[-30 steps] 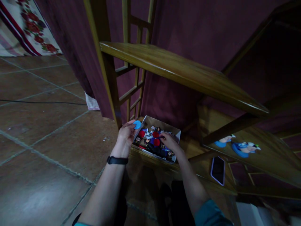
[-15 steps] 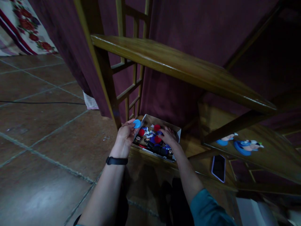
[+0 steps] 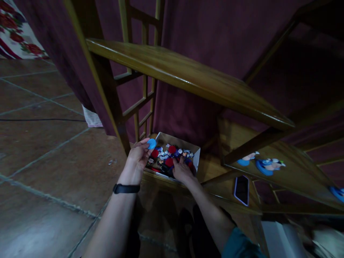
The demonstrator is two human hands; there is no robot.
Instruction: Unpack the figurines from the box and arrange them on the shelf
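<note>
Pinched in my left hand (image 3: pixel 139 153) is a round light-blue disc (image 3: pixel 152 144), like a figurine base, held just above the left edge of an open cardboard box (image 3: pixel 197 157). My right hand (image 3: pixel 183 170) reaches into the box from the front, its fingers apart and pointing down among small figurines (image 3: pixel 163 154). Red round discs, one of them a red disc (image 3: pixel 172 149) near the back wall, lie among the figurines. What the right fingertips touch is hard to make out. A dark band is around my left wrist.
The box sits on the low board of a wooden shelf unit, under an upper shelf (image 3: pixel 188 73). On a shelf to the right stand figurines on blue bases (image 3: pixel 266 166). A phone (image 3: pixel 241 190) lies below them. A purple curtain (image 3: pixel 182 118) hangs behind.
My right hand has moved from the box's back right toward its front, uncovering figurines there. My left hand still holds the blue disc. The whole view has shifted slightly.
</note>
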